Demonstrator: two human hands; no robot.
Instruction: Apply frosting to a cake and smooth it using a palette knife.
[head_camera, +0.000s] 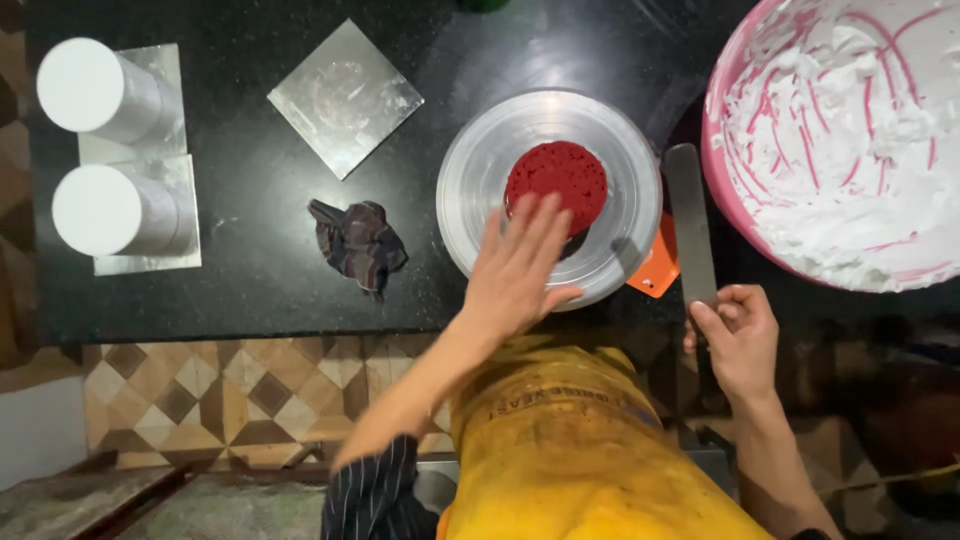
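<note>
Two white frosted cakes (95, 85) stand at the far left of the black counter (250, 290), each on its own silver board, and one more bare silver board (345, 97) lies between them and the middle. One round turntable (470, 180) sits near the counter's front edge with one red cake layer (556, 180) on its centre. One crumpled dark cloth (358, 243) lies just left of the turntable, one orange scraper (655, 268) pokes out from under its right rim, and one pink bowl (725, 190) streaked with white cream fills the far right corner. The left hand (520, 270) is spread flat and wide, fingers (545, 220) reaching over the near edge of the red layer; whether they press on it I cannot tell. The right hand (738, 335) is closed around the handle of one long flat spatula (690, 225), whose blade lies between turntable and bowl. The layer is deep red, round, crumbly on top and unfrosted.
</note>
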